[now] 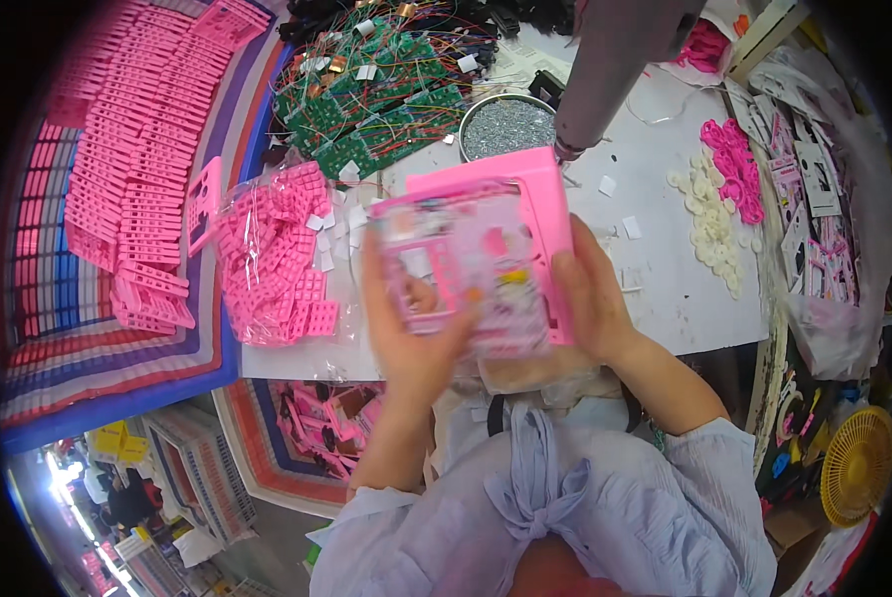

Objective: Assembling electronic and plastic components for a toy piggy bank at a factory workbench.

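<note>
Both hands hold a pink plastic casing [551,214] above the near edge of the white table. On its near side lies a rectangular panel [505,249] with a colourful print, smeared by motion. I cannot tell whether panel and casing are joined. My left hand [401,323] grips the panel's left edge, thumb across its front. My right hand [597,289] is wrapped round the right edge of the casing. Just beyond the casing's upper right corner, the tip of a grey powered screwdriver [620,75] points down. Behind it stands a round tin of small metal screws [510,127].
Green circuit boards with wires [366,99] are heaped at the back. A bag of pink button pads [277,259] lies left, beside a striped crate [217,129] of pink plastic parts. White rubbery pieces [709,224] and magenta ones [734,169] lie right. A yellow basket [857,466] is lower right.
</note>
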{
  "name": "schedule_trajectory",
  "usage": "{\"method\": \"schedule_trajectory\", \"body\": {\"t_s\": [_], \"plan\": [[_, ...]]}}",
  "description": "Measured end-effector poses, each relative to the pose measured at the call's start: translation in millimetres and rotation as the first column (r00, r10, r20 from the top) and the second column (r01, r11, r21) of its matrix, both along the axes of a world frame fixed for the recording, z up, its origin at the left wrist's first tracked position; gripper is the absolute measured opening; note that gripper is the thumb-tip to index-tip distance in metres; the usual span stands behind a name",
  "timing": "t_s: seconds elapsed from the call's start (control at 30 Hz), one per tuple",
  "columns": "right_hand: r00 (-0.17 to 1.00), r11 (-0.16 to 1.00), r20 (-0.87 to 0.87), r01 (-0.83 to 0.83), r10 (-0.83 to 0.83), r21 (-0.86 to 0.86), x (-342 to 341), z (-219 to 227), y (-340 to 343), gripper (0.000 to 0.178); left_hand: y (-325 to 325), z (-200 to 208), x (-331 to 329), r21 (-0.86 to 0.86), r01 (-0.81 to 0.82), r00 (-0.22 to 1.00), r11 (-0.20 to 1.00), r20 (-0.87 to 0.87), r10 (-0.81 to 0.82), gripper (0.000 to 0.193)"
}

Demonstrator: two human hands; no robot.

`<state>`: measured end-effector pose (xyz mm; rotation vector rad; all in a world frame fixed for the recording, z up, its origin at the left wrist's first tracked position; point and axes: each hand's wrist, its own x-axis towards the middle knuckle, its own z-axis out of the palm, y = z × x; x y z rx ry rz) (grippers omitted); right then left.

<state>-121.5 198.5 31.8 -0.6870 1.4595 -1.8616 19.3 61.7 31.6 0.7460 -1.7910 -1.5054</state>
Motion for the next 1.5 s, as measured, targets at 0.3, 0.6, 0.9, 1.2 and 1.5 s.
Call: {"method": "schedule_trajectory", "body": {"t_s": [0.3, 0.6, 0.9, 1.2, 1.5], "plan": [[0.982, 0.983, -0.158, -0.123, 0.101, -0.134, 6.8, 0.3, 0.9, 0.058, 9.5, -19.7, 1.6, 0.087, 0.104, 0.993, 0.991, 0.047, -0.108, 0.113], [0.956, 0.978, -0.212, -0.209, 0.201, -0.014, -0.3, 1.9, 3.7, 0.063, 11.7, -19.8, 10.0, 0.069, 0.108, 0.981, 0.992, 0.153, -0.117, 0.112], [0.972, 0.981, -0.144, -0.193, 0.186, -0.036, 2.5, -2.4, 3.1, 0.065, 11.0, -25.2, 10.7, -0.086, 0.127, 0.984, 0.988, 0.140, -0.114, 0.113], [0.980, 0.987, -0.125, -0.156, 0.152, -0.025, 14.7, -4.2, 1.9, 0.067, 13.3, -17.9, 15.0, -0.080, 0.138, 0.954, 0.987, 0.280, -0.111, 0.112], [0.914, 0.954, 0.293, -0.234, 0.282, -0.190, -2.4, -4.6, 7.8, 0.070, -0.8, -9.0, -0.7, -0.062, -0.004, 0.988, 0.998, 0.154, 0.013, 0.071]]}}
